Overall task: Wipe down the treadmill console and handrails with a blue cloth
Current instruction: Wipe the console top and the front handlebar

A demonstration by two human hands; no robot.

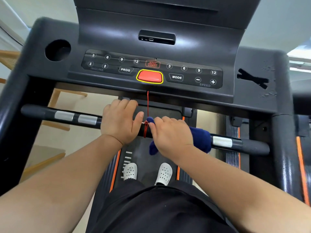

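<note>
A black crossbar handrail [50, 113] with silver pulse sensors runs across the treadmill below the console [104, 41]. My left hand [119, 121] grips the bar near its middle, fingers curled over the far side. Just to its right, my right hand [170, 133] holds a dark blue cloth [202, 140] wrapped over the bar; the cloth shows at my fingertips, under my wrist and toward the right sensor. A red safety cord [148, 105] hangs from the console's red key [149, 76] and is wound round the bar between my hands.
Side handrails slope down at far left [10, 105] and right [284, 148]. A round cup holder [58, 50] sits at the console's left. My white shoes [164, 173] stand on the black belt with orange edges. A wooden chair [55, 101] is at left.
</note>
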